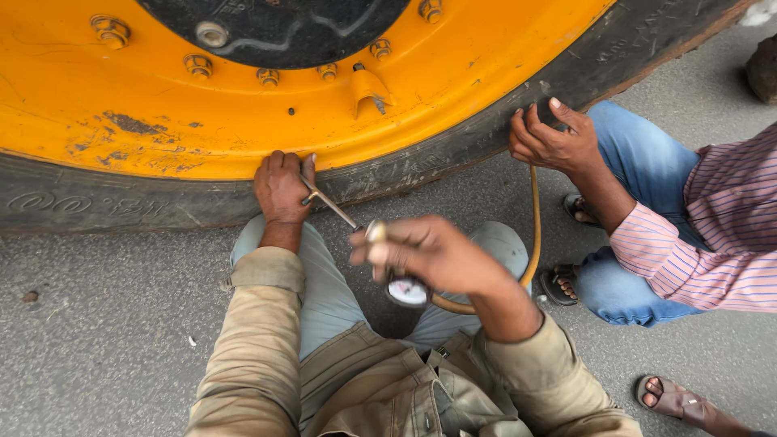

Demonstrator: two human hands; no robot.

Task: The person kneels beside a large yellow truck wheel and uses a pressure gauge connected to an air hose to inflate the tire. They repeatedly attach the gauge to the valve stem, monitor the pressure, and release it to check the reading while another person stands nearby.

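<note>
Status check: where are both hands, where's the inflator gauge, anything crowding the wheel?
Left hand pressing chuck stem against yellow rim. Right hand gripping tyre inflator gauge, blurred. Co-worker's hand on tyre beside yellow hose.

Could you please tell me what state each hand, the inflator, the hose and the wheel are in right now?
left hand: pressing inflator stem against the rim.
right hand: gripping the inflator, blurred.
inflator gauge: held, dial facing up.
hose: attached, curving.
yellow wheel: upright on pavement.
co-worker's hand: resting on tyre.
</note>
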